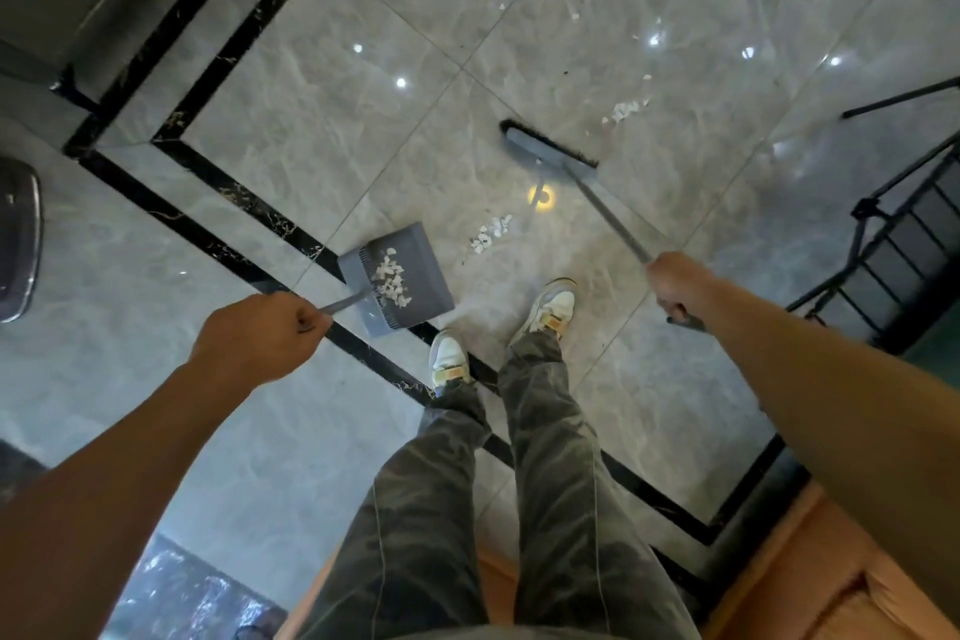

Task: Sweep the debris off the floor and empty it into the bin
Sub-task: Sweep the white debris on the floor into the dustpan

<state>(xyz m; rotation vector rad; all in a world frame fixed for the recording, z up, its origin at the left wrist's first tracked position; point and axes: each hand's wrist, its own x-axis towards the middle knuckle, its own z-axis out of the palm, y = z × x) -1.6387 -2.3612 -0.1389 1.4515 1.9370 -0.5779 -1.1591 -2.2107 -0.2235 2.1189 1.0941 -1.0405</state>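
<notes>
You hold dustpan (400,276) in L hand (260,338) and broom (550,148) in R hand (675,283), over glossy grey marble floor (322,109).
Both fists wrap tight round the handles. White debris (491,234) lies on tile between pan and broom head; some sits in pan, more beyond bristles. Black border strips (234,203) cross floor.

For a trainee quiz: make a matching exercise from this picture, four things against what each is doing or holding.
1. dustpan
2. broom
3. left hand
4. right hand

A. grips the broom's handle
B. carries white scraps
C. head close to a loose scrap pile
D. grips the dustpan's handle

Pairs: 1-B, 2-C, 3-D, 4-A.
</notes>
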